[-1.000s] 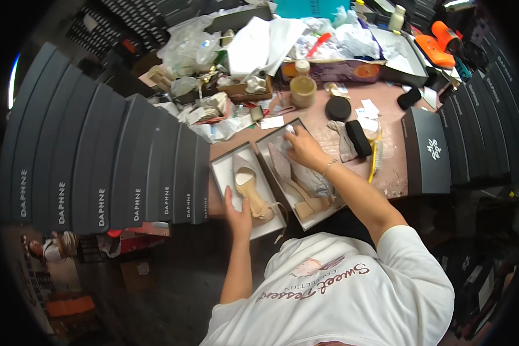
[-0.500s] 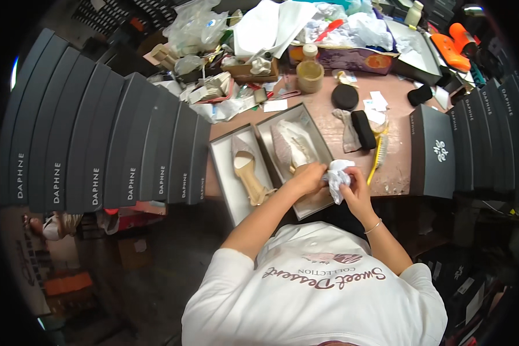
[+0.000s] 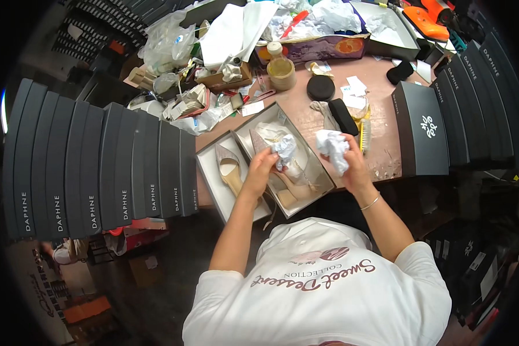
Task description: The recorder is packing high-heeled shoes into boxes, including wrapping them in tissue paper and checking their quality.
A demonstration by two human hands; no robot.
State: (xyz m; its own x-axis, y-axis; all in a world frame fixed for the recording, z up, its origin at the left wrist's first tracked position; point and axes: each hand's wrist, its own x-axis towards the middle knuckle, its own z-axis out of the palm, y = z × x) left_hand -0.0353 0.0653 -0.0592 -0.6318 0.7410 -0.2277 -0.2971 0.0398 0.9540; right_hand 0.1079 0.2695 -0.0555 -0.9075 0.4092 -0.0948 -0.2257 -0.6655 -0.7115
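Observation:
My left hand (image 3: pixel 260 170) is closed on a crumpled wad of white tissue paper (image 3: pixel 284 150), held over the right part of an open shoe box (image 3: pixel 321 195). Another crumpled tissue wad (image 3: pixel 335 145) sits in the fingers of my right hand (image 3: pixel 357 168), raised just right of that box. Beneath my left hand, a beige heeled shoe (image 3: pixel 297 188) with a glittery toe lies in the box, partly hidden by the paper. Its mate (image 3: pixel 230 168) rests in the adjoining grey-white tray (image 3: pixel 211 180) on the left, partly behind my left forearm.
Dark shoe boxes stand in rows at left (image 3: pixel 106 167) and right (image 3: pixel 424 130). Behind the open box are a jar of yellowish liquid (image 3: pixel 281 74), a round black tin (image 3: pixel 320 89), a black pad (image 3: pixel 343 117) and a yellow brush (image 3: pixel 364 134). Paper-filled cartons (image 3: pixel 323 48) and clutter line the back.
My hands have drawn apart, from both being at one bunch of tissue to each holding a wad. My left hand has moved left over the box. The whole view has shifted slightly.

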